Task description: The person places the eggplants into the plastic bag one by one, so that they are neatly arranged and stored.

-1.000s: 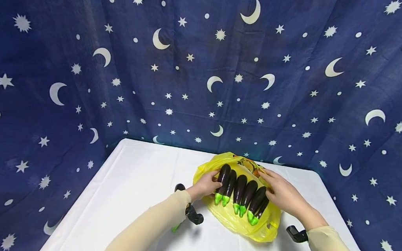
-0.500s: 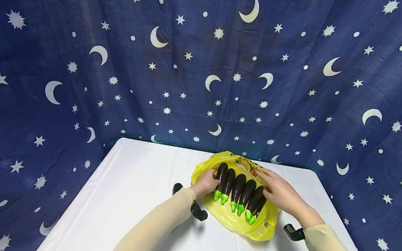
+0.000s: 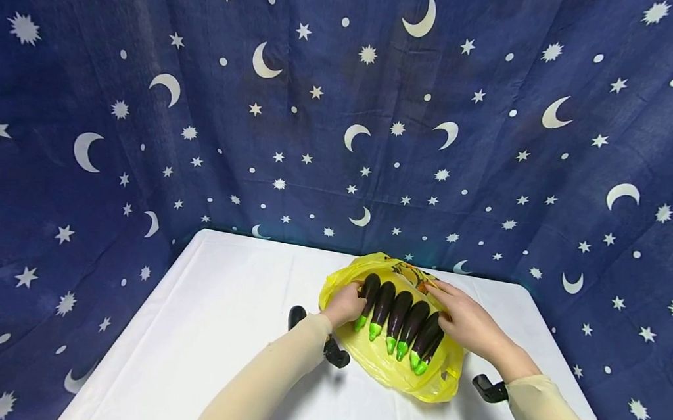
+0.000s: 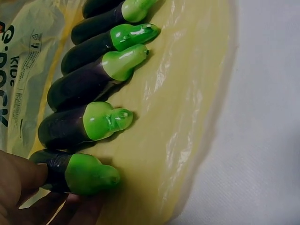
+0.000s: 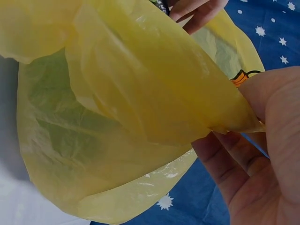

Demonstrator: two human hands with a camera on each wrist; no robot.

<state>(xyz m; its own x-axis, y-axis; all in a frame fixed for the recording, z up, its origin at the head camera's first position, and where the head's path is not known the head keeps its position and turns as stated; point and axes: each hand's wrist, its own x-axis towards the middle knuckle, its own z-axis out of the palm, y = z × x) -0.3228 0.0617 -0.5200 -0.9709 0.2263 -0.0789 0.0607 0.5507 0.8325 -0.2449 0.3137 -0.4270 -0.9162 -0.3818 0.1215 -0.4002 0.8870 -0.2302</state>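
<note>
Several dark purple eggplants with green stem ends lie side by side on a yellow plastic bag [image 3: 386,367]. My left hand [image 3: 345,305] grips the leftmost eggplant [image 3: 370,292]; in the left wrist view its thumb lies on the dark skin and the other fingers reach below. Close beside is the second eggplant [image 4: 65,129]. My right hand [image 3: 470,318] is at the bag's right side. In the right wrist view it pinches the bag's edge between thumb and fingers, with a fold of yellow plastic [image 5: 140,79] hiding most of the eggplants.
The bag rests on a white-covered table [image 3: 235,294], toward its back right. Behind it hangs a dark blue curtain [image 3: 318,142] with moons and stars. Black wrist mounts [image 3: 490,388] stick out below the hands.
My left hand has drawn the leftmost eggplant slightly left, and its stem end now stands apart from the second one. The right hand keeps its place on the bag.
</note>
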